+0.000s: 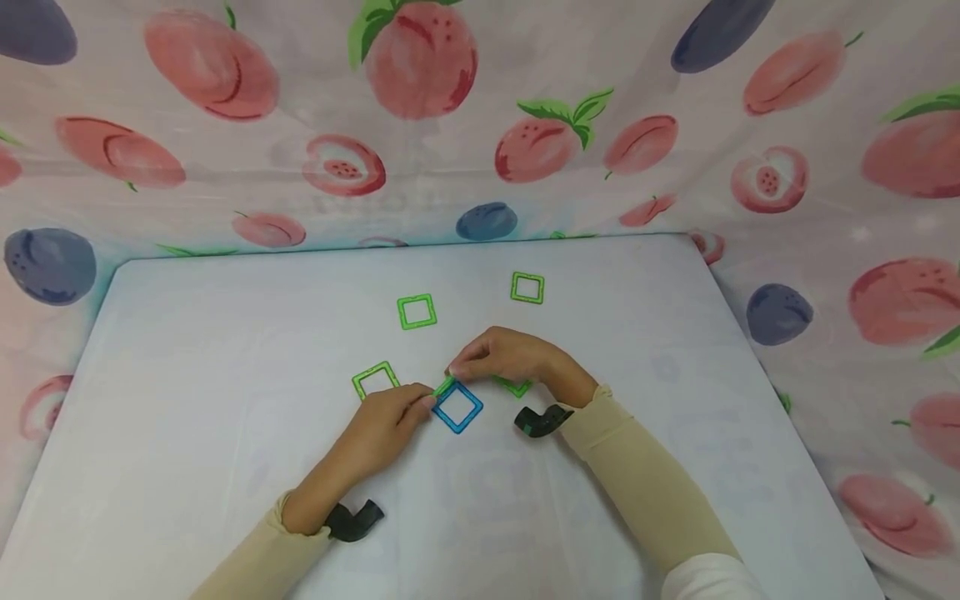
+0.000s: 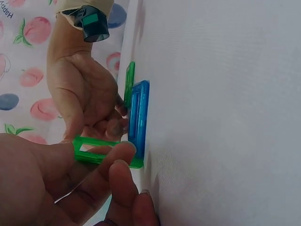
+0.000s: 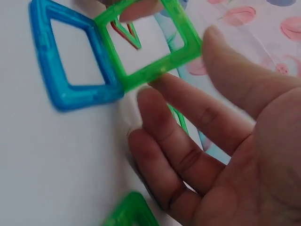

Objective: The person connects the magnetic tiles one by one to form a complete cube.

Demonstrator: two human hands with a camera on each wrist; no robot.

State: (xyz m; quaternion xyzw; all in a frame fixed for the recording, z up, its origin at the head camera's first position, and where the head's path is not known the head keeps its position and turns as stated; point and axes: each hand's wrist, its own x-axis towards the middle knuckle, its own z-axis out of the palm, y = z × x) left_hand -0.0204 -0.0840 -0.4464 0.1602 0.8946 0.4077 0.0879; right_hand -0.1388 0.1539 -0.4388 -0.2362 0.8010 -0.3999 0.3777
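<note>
A blue square frame tile (image 1: 470, 419) lies flat on the white table. On its upper-left edge stands a green square frame tile (image 1: 444, 386), upright and seen nearly edge-on from above. My left hand (image 1: 386, 425) pinches this green tile from the left, thumb and fingertips at its sides in the left wrist view. From the far side my right hand (image 1: 502, 354) grips it too. In the right wrist view my right thumb is at the outer corner of the green tile (image 3: 150, 70), its edge meeting the blue tile (image 3: 94, 94).
Beside my left hand lies a green square tile (image 1: 371, 369). Another green tile (image 1: 517, 389) is partly hidden under my right hand. Farther back are two more green tiles (image 1: 418, 324) (image 1: 527, 300). A fruit-printed cloth (image 1: 435, 183) hangs behind the table (image 1: 225, 333).
</note>
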